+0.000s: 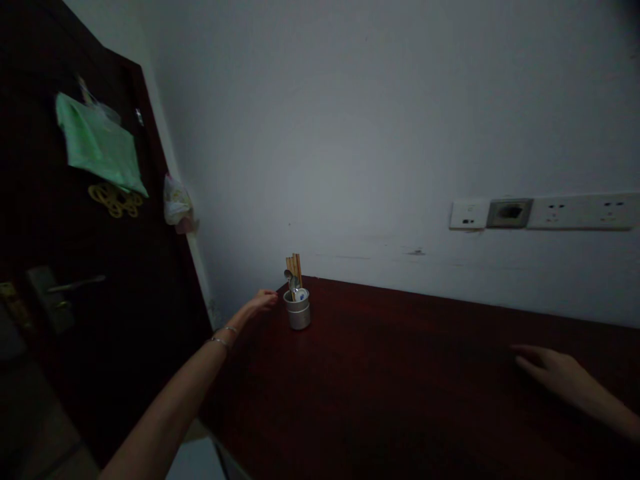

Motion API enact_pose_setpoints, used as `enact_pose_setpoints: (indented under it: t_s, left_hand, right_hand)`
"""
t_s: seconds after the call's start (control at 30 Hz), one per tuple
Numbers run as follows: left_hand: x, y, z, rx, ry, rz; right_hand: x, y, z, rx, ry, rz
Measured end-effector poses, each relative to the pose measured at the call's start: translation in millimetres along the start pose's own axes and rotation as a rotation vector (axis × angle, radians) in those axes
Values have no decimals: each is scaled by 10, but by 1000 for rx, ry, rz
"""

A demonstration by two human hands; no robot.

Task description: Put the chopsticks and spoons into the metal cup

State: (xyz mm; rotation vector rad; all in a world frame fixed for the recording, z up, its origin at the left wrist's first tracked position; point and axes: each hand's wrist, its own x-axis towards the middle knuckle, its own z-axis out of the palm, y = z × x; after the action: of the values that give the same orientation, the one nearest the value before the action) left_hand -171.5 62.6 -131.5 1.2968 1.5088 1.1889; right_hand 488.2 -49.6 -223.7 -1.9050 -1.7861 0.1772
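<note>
My left hand [263,301] reaches out just left of a grey metal utensil holder [299,315], with a small gap between them. Its fingers are loosely bent toward the holder, and nothing shows in them. Upright in the holder are several wooden chopsticks [295,267], metal spoons [294,283] and a white spoon-like piece [301,295] with a blue mark. Over at the right, my right hand [547,369] hovers at or rests on the dark red table [390,373]; I cannot tell which. Its thumb and fingers are apart and hold nothing.
Behind the table rises a pale wall [340,147] with a row of sockets [555,212] at right. To the left stands a dark door [125,320] with a metal handle [75,283] and a hanging green bag [100,143]. A plastic bag [176,201] hangs beside the frame.
</note>
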Motion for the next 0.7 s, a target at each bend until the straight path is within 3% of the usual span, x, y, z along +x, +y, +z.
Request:
enact_pose_setpoints:
  t_s: [0.1,0.23,0.4,0.53,0.7]
  left_hand:
    - [99,57,62,-50,32,-68]
    - [261,47,214,-362,86,-76]
    - [500,18,338,-630,259,-30]
    - [562,111,381,-735,312,64]
    - [492,263,405,-674,253,155]
  right_hand:
    - [172,-624,11,63,23,-79]
    - [351,-1543,42,164,25,-256]
    - [494,-2529,72,339,13,-412]
    - [593,-3139,68,536,-24,-504]
    - [771,-3659,114,759,-4,-504]
